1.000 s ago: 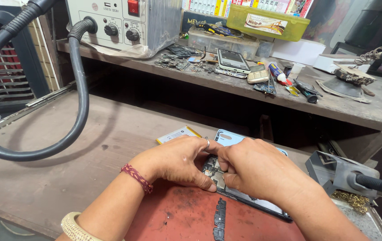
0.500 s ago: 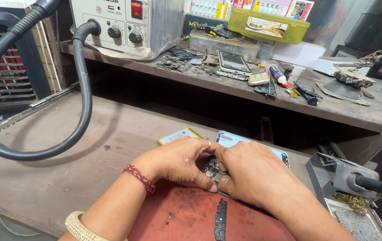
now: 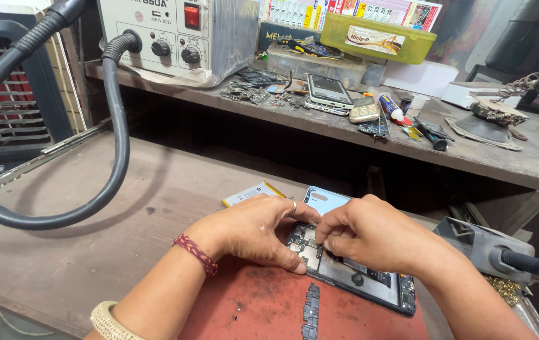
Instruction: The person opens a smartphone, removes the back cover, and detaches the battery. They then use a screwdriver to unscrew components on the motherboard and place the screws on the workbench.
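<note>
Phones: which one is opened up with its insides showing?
The phone under both hands on the red mat; the shelf phone is closed, screen up.

Both hands cover much of the opened phone (image 3: 370,286); whatever their fingertips pinch is hidden, perhaps a small part. The black hose (image 3: 42,214) runs off frame.

You're at a phone repair workshop: a worn wooden bench (image 3: 124,208) with a hot-air station (image 3: 178,34) and its thick black hose (image 3: 115,145), a shelf (image 3: 534,160) strewn with phones (image 3: 328,90), loose parts and small tools, and a red work mat (image 3: 263,311) under an opened phone (image 3: 357,277)
</note>
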